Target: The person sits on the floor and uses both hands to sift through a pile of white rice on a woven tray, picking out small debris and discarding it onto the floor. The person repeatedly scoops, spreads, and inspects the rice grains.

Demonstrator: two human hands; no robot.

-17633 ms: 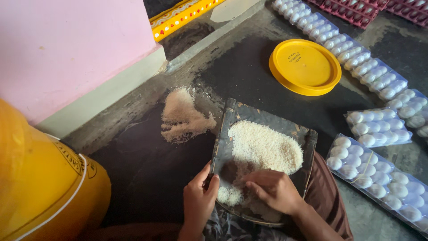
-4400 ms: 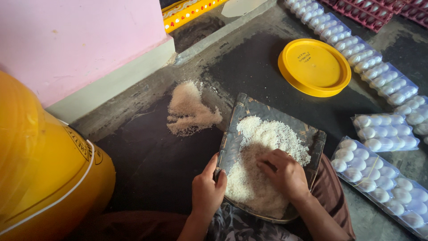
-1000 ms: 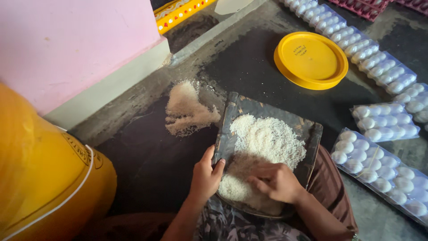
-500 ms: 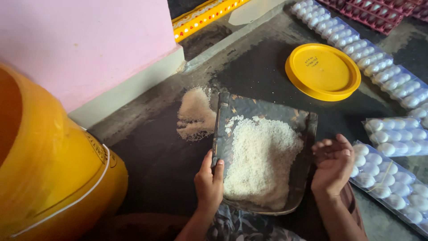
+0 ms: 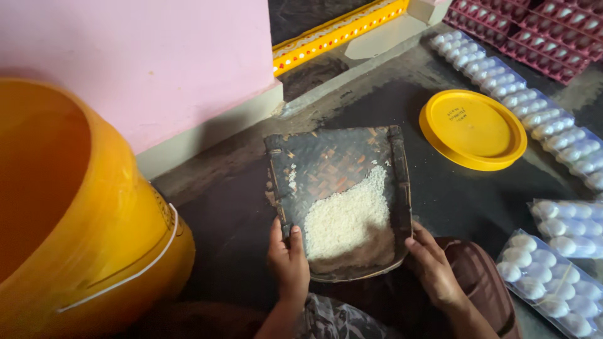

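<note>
A dark woven winnowing tray (image 5: 326, 160) is held up in front of me over the dark floor. White rice (image 5: 348, 216) lies heaped in its near right part, with the far half of the tray bare. My left hand (image 5: 287, 260) grips the tray's near left edge, thumb on top. My right hand (image 5: 433, 267) holds the near right edge.
A big yellow bucket (image 5: 75, 220) stands at my left, its round yellow lid (image 5: 472, 129) on the floor at the right. Clear plastic trays of white eggs (image 5: 553, 132) lie along the right side. A pink wall (image 5: 144, 56) rises behind, with red trays (image 5: 534, 25) beyond.
My right hand has left the rice and taken hold of the tray's right edge. The tray is lifted and tipped, and the rice has gathered toward the near right.
</note>
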